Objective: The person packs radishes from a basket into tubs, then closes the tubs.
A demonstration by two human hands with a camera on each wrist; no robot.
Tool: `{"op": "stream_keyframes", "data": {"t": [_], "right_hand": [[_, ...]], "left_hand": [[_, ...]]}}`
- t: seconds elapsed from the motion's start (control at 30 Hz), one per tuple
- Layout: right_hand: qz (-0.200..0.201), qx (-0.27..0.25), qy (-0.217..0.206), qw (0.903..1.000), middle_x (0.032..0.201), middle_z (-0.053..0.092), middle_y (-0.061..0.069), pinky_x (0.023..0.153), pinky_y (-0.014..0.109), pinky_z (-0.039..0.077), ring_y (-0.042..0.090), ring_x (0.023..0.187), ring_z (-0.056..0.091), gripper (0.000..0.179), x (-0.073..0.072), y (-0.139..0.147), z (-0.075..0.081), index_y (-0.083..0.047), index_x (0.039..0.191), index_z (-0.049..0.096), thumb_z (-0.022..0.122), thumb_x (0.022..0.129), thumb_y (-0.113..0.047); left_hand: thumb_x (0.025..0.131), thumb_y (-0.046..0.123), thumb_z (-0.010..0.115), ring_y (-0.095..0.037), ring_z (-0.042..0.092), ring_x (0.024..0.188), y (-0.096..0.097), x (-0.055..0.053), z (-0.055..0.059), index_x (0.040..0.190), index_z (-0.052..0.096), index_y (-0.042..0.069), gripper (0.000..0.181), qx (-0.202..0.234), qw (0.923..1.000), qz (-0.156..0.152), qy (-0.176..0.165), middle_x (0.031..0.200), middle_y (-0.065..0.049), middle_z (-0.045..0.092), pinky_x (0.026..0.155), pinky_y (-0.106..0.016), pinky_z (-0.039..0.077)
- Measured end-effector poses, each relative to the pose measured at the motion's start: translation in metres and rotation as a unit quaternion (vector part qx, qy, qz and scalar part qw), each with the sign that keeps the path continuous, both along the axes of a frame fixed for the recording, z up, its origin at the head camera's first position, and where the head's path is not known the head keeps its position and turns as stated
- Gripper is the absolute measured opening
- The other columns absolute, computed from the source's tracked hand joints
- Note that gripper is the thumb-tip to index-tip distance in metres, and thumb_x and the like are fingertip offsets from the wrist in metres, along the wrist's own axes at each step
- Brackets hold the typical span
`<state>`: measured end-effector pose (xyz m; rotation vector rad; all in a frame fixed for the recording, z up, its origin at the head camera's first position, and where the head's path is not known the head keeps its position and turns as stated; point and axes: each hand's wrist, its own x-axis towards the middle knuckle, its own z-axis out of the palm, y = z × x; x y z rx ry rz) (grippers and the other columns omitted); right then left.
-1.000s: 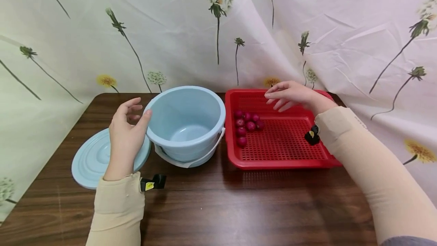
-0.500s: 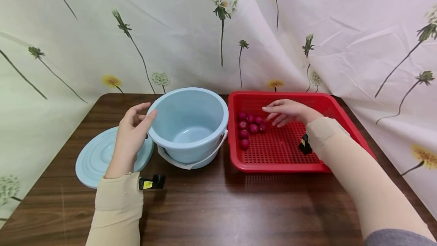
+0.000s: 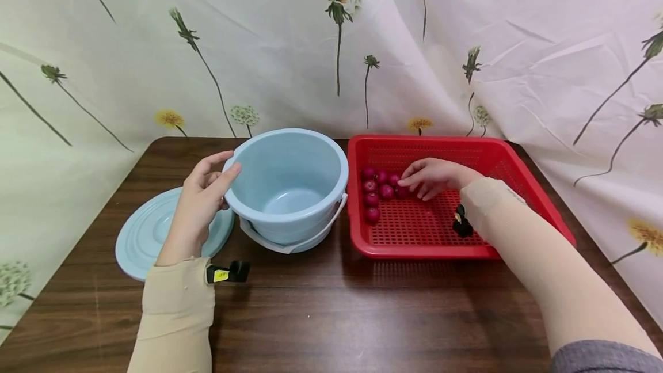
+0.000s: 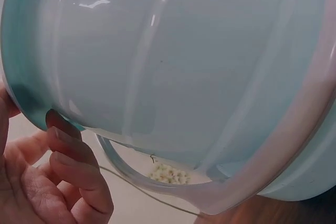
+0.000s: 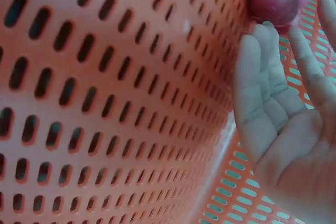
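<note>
In the head view, a light blue bucket [image 3: 290, 189] stands left of the red basket. My left hand [image 3: 204, 194] holds its left rim, thumb over the edge and fingers curled outside; the left wrist view shows these fingers [image 4: 79, 166] close under the rim. Inside the red basket [image 3: 425, 253], several small round magenta, radish-like pieces [image 3: 372, 200] lie along the left side. My right hand [image 3: 432, 177] reaches down into the basket, its fingertips right at the rightmost pieces. In the right wrist view its fingers are nearly straight, close beside one round piece [image 5: 274, 1].
A light blue lid [image 3: 150, 235] lies on the dark wooden table [image 3: 311, 321], partly behind my left hand and wrist. The bucket's white handle [image 3: 295, 246] hangs down at its front. A flowered cloth [image 3: 279, 45] rises behind the table.
My right hand has come down from above the basket and moved left to the round pieces. My left hand has shifted slightly right onto the bucket's rim.
</note>
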<state>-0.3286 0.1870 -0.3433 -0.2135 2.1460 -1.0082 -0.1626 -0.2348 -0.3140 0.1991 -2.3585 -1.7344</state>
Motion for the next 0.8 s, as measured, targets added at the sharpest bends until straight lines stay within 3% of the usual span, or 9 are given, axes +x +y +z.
{"op": "stream_keyframes", "data": {"t": [0.4, 0.8], "right_hand": [[0.021, 0.036, -0.015, 0.999, 0.1, 0.062, 0.009, 0.077, 0.034, 0.058, 0.017, 0.078, 0.066, 0.045, 0.0034, -0.0054, -0.0055, -0.003, 0.124, 0.051, 0.07, 0.093, -0.028], [0.023, 0.018, -0.039, 0.9988, 0.1, 0.07, 0.009, 0.074, 0.033, 0.059, 0.018, 0.075, 0.069, 0.043, -0.0031, -0.0001, -0.001, -0.001, 0.128, 0.044, 0.068, 0.094, -0.014]], "left_hand": [[0.095, 0.042, 0.064, -0.005, 0.05, 0.058, -0.0021, -0.0019, -0.002, 0.144, 0.048, 0.018, 0.057, 0.022, 0.9997, -0.008, -0.007, 0.076, 0.008, 0.06, 0.054, -0.019, 0.044], [0.096, 0.048, 0.06, -0.005, 0.05, 0.06, -0.0006, -0.0032, -0.0021, 0.146, 0.046, 0.02, 0.059, -0.009, 0.9998, 0.004, -0.016, 0.078, 0.01, 0.059, 0.058, -0.022, 0.048]]}}
